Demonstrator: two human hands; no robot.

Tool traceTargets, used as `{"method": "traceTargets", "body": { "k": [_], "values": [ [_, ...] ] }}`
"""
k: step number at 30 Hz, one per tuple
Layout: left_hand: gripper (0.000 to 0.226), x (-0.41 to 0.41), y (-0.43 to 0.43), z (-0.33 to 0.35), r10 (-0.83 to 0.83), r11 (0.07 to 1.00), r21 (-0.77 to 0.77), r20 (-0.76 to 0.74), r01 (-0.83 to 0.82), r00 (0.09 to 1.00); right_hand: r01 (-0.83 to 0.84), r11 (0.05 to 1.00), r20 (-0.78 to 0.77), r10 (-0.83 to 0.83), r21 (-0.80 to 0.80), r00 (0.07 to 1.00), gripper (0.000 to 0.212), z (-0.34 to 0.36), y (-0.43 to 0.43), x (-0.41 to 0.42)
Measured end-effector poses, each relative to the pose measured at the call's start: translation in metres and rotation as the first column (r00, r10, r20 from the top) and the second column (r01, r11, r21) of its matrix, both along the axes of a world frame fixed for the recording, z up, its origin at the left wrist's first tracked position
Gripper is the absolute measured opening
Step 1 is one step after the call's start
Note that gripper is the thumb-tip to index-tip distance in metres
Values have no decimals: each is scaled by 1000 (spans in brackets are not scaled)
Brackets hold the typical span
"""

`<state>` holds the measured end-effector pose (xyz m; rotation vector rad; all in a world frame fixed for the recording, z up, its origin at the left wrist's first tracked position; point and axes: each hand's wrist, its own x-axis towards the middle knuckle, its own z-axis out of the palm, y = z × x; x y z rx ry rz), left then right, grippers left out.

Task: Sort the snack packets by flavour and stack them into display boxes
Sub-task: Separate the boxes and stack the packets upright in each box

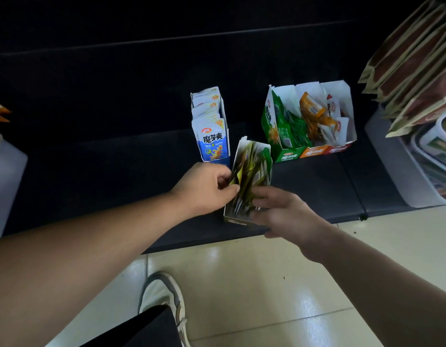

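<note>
Narrow box [267, 159] of yellow-green packets [252, 171] on low dark shelf [116, 171], close to front edge. Long axis away from viewer, far end leaning a bit right, open top up. Packets on edge inside, jumbled, not square w/ walls.

Left hand [206, 186]: fingers curled, pinching packets at box's left wall. Right hand [289, 214]: fingers wrapped round near right corner of box, thumb across packet tops.

Near end of box just at shelf lip; tiled floor [242, 271] below. Plenty of open shelf to left of left hand; less to right.

Just beyond, left: blue box [216, 162], upright blue packets [211, 144] in neat row, faces toward viewer, same front-to-back axis; near corner just beside narrow box's far end, cannot tell if touching. Beyond, right: three-bay box [289, 156], apart from narrow box, w/ green packets [292, 126], orange packets [314, 116] and white-red ones loose in bays.

Far right: grey bin [387, 156] w/ trays, brown pouches [412, 58] hanging above. Far left: pale container [6, 176]. Shoe [161, 294] on floor below arms.
</note>
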<state>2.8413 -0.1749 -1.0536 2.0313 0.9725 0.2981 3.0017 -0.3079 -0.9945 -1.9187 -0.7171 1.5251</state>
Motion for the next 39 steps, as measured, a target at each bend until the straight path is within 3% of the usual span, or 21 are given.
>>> {"method": "traceTargets", "body": {
  "k": [3,6,8,11,14,19,22,25,27,29,31,33,35,37,39],
  "values": [
    [42,5,1,3,53,985,166,-79,-39,996,34,999,16,-35,8,999,34,5,2,0],
    [43,9,1,8,178,959,242,-104,-149,978,29,999,17,-29,31,999,47,5,3,-2],
    [38,10,3,16,200,973,130,-61,-191,978,31,999,14,-32,45,999,58,3,3,-2],
    [30,10,7,36,153,963,-223,3,-148,988,36,999,-9,-36,37,999,56,2,2,0],
    [17,-1,15,57,109,972,-206,-27,-112,994,39,999,15,-39,27,999,45,2,1,2],
    [12,-19,27,91,381,922,-100,69,-374,922,88,995,41,-90,57,995,31,8,1,3],
    [19,-28,29,102,497,855,-256,160,-451,853,118,989,-27,-116,88,993,38,15,2,-3],
    [17,-30,22,103,501,814,-432,182,-389,846,140,985,-210,-117,97,971,39,25,4,-4],
    [11,-27,18,100,483,798,-493,180,-346,857,235,964,-353,-180,120,918,33,31,4,-3],
    [5,-22,16,95,473,783,-521,145,-339,869,349,920,-374,-264,179,889,31,36,3,2],
    [13,-18,13,90,518,721,-576,77,-387,852,367,884,-310,-276,289,910,29,43,4,7],
    [18,-15,10,88,556,593,-703,5,-393,831,282,874,-251,-193,395,949,39,50,3,13],
    [19,-12,4,88,508,477,-812,-59,-338,859,92,853,-26,-92,514,995,50,54,0,15],
    [20,-10,-4,88,427,447,-845,-87,-293,900,-104,819,259,-56,565,964,39,53,-4,13],
    [24,-8,-9,88,355,495,-823,-101,-278,930,-77,826,354,-153,558,923,23,50,-4,14]
  ]
}}
